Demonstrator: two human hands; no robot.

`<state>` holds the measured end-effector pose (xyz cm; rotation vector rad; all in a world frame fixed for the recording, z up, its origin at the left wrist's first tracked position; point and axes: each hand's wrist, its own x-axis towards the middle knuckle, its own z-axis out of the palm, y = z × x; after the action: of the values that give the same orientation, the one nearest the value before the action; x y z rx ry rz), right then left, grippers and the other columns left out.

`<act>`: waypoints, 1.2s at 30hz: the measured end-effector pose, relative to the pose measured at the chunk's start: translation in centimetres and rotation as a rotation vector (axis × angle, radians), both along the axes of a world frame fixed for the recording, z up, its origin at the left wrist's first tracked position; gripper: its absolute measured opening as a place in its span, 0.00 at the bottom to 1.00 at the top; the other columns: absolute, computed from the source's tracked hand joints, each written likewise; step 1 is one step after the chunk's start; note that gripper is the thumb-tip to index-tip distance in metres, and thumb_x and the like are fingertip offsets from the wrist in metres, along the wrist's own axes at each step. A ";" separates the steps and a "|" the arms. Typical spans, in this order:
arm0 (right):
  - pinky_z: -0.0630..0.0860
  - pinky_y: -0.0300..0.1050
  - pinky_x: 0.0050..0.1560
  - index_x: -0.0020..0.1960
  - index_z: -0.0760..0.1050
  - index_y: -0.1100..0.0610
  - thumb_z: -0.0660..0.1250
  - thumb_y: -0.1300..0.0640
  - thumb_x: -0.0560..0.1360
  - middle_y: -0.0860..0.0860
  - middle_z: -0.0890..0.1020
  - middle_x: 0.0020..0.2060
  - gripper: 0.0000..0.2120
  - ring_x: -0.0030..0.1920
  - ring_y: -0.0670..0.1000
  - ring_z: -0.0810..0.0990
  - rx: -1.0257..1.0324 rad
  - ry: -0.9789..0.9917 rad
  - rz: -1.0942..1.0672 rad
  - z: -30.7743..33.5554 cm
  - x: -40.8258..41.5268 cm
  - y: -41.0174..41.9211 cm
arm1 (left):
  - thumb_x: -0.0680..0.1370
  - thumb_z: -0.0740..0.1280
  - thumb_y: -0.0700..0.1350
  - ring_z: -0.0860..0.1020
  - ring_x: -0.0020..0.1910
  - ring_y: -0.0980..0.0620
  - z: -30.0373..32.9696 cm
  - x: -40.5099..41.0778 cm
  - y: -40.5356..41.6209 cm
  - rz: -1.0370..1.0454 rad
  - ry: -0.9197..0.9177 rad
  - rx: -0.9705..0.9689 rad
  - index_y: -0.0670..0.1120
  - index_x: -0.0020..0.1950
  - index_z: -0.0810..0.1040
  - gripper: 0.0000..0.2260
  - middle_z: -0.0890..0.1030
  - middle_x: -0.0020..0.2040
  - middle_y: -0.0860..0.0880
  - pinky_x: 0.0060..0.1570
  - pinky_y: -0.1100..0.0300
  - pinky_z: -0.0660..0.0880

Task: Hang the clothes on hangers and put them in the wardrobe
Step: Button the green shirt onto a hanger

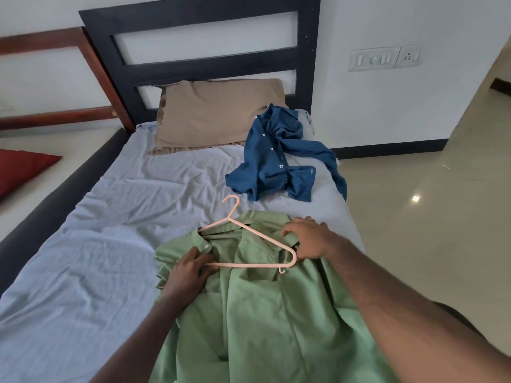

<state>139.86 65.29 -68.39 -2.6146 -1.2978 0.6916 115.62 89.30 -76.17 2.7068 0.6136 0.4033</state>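
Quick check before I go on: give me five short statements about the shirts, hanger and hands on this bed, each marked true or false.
1. The pink hanger lies on the green shirt. True.
2. The blue shirt already hangs on a hanger. False: it lies crumpled on the bed sheet, near the pillow.
3. The left hand touches the hanger's bottom bar. True.
4. The right hand rests on the pillow. False: it is at the green shirt's shoulder, by the hanger's right end.
5. Two hangers are visible. False: only one.
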 end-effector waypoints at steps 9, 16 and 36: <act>0.72 0.48 0.41 0.33 0.68 0.53 0.65 0.55 0.79 0.55 0.78 0.35 0.16 0.39 0.59 0.77 0.631 -0.025 -0.543 3.3 2.2 1.8 | 0.75 0.58 0.66 0.80 0.37 0.47 2.9 0.7 -1.9 0.057 0.031 0.241 0.56 0.46 0.84 0.20 0.74 0.39 0.55 0.29 0.59 0.64; 0.76 0.52 0.45 0.53 0.77 0.58 0.56 0.47 0.84 0.57 0.80 0.46 0.17 0.47 0.61 0.81 0.311 -0.241 -0.190 2.8 -3.7 3.1 | 0.80 0.58 0.59 0.82 0.40 0.41 5.4 5.5 -5.2 0.017 0.066 0.322 0.50 0.45 0.81 0.18 0.79 0.44 0.50 0.34 0.53 0.73; 0.74 0.54 0.48 0.39 0.76 0.63 0.62 0.57 0.80 0.55 0.75 0.44 0.13 0.44 0.57 0.76 0.730 0.014 -0.030 -5.5 -10.0 2.8 | 0.81 0.59 0.52 0.73 0.29 0.45 2.5 3.3 -13.9 0.245 -0.476 -0.254 0.48 0.42 0.71 0.11 0.76 0.28 0.45 0.30 0.56 0.59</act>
<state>129.85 68.09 -73.94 -2.0181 -1.2039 0.1678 118.91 75.43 -73.65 2.1889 0.7896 0.9283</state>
